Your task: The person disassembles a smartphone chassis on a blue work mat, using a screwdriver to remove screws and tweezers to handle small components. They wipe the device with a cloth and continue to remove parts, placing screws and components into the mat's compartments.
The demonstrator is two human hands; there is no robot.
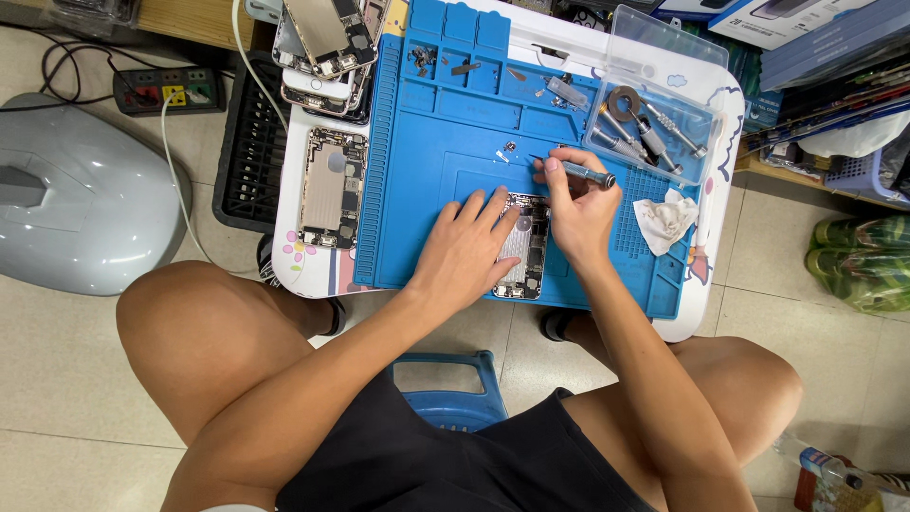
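An opened phone body [527, 248] lies on the blue work mat [445, 161], its bare innards facing up. My left hand [464, 251] rests flat on the phone's left half, fingers spread, holding it down. My right hand [578, 213] sits at the phone's upper right corner and grips a slim grey screwdriver [578, 171], which lies nearly level with its tip pointing left over the mat. A few tiny metal parts [505, 152] lie on the mat just above the phone.
A second opened phone [331, 188] lies on the white table left of the mat, with a stack of phone shells [327, 47] behind it. A clear tool box [649, 123] and crumpled tissue [664, 218] sit right. A grey casing [81, 194] rests on the floor.
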